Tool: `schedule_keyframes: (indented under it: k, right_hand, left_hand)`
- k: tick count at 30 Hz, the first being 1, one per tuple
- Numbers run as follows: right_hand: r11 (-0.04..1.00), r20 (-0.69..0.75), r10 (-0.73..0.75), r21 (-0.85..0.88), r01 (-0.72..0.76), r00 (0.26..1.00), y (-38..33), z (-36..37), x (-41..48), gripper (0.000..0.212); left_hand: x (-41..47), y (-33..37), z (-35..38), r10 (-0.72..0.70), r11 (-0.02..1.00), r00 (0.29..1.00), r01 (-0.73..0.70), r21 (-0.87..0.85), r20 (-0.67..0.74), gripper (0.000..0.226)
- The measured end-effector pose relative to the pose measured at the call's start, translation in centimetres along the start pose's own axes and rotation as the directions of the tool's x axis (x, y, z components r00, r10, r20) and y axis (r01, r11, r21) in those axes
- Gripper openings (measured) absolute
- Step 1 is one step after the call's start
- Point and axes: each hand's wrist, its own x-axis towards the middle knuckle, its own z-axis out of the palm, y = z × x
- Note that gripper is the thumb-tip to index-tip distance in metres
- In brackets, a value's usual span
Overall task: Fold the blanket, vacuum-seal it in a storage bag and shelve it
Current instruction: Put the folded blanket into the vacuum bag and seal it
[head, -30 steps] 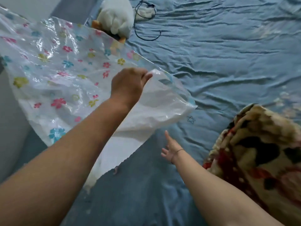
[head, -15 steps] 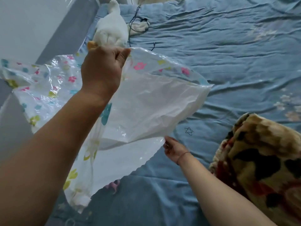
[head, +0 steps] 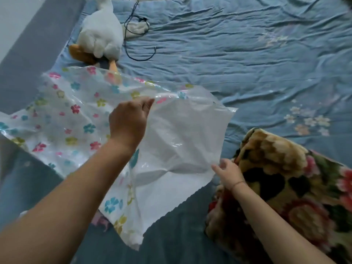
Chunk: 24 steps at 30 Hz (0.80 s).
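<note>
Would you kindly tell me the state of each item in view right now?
storage bag: empty, mouth held open above the bed sheet.
blanket: folded, lying outside the bag.
left hand: pinches the bag's upper layer.
right hand: at the bag's lower edge, grip unclear.
plush duck: lying on the bed sheet.

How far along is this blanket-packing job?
Done: the blanket looks folded into a bundle on the bed. In hand: the left hand pinches the upper edge of the storage bag and the right hand holds its lower edge, so the mouth gapes. Left: the blanket is not yet inside, so bagging, vacuum-sealing and shelving remain.
</note>
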Motion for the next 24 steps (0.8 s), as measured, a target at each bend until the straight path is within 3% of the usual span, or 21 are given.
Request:
schedule_keyframes:
  k: [2, 3, 4, 5, 6, 8, 9, 10, 13, 14, 15, 18, 21, 24]
  right_hand:
    - [0.958, -0.278, -0.286, -0.105, 0.267, 0.917, -0.4, -5.2, -0.3, 0.042]
    - [0.926, -0.345, -0.362, -0.239, 0.292, 0.866, -0.5, -7.9, 0.3, 0.056]
    - [0.897, -0.329, -0.372, -0.367, 0.245, 0.868, 0.2, -10.3, 1.9, 0.076]
    - [0.874, -0.259, -0.309, -0.456, 0.166, 0.915, 0.7, -12.7, 3.4, 0.097]
    - [0.873, -0.161, -0.187, -0.480, 0.088, 0.969, 1.6, -14.7, 5.3, 0.117]
    - [0.888, 0.080, -0.003, -0.459, 0.040, 0.997, 3.0, -17.8, 8.8, 0.146]
    - [0.886, 0.195, 0.042, -0.461, 0.054, 0.980, 3.1, -18.5, 9.8, 0.143]
    - [0.876, 0.288, 0.063, -0.476, 0.085, 0.956, 3.3, -18.8, 10.7, 0.128]
    - [0.848, 0.472, 0.073, -0.493, 0.194, 0.879, 4.3, -17.5, 10.5, 0.047]
    - [0.868, 0.495, 0.053, -0.453, 0.206, 0.867, 5.7, -16.8, 10.3, 0.035]
    - [0.892, 0.500, 0.033, -0.406, 0.200, 0.866, 7.2, -16.0, 10.0, 0.034]
    - [0.934, 0.425, -0.071, -0.288, 0.209, 0.902, 10.7, -13.9, 10.5, 0.073]
    - [0.858, 0.361, -0.038, -0.466, 0.216, 0.932, 11.2, -12.8, 12.9, 0.093]
    - [0.890, 0.370, 0.025, -0.431, 0.148, 0.929, 10.2, -12.6, 14.5, 0.118]
  left_hand:
    - [-2.3, 1.6, 2.4, 0.024, 0.999, 0.995, -0.026, 0.019, 0.100, 0.041]
    - [-3.1, 2.2, 3.4, 0.016, 0.999, 0.990, -0.020, 0.027, 0.137, 0.042]
    - [-3.7, 2.7, 4.2, -0.002, 0.999, 0.987, -0.003, 0.033, 0.162, 0.043]
    - [-4.1, 3.2, 5.0, -0.029, 0.999, 0.984, 0.021, 0.043, 0.178, 0.044]
    - [-4.4, 3.7, 5.7, -0.055, 0.998, 0.982, 0.046, 0.052, 0.183, 0.044]
    - [-4.9, 4.6, 7.0, -0.096, 0.994, 0.979, 0.086, 0.062, 0.181, 0.045]
    - [-5.0, 5.0, 7.6, -0.114, 0.993, 0.978, 0.104, 0.064, 0.176, 0.045]
    - [-5.2, 5.4, 8.1, -0.132, 0.990, 0.977, 0.123, 0.065, 0.168, 0.045]
    - [-5.7, 6.2, 9.3, -0.204, 0.979, 0.970, 0.199, 0.047, 0.134, 0.041]
    - [-5.9, 6.4, 9.8, -0.230, 0.973, 0.966, 0.227, 0.035, 0.120, 0.039]
    - [-6.1, 6.6, 10.1, -0.252, 0.968, 0.962, 0.250, 0.027, 0.109, 0.037]
    - [-6.3, 6.8, 11.0, -0.287, 0.958, 0.952, 0.284, 0.046, 0.108, 0.035]
    - [-5.4, 6.4, 11.8, -0.277, 0.960, 0.950, 0.270, 0.071, 0.145, 0.037]
    - [-4.0, 5.8, 12.1, -0.268, 0.963, 0.955, 0.261, 0.075, 0.128, 0.038]
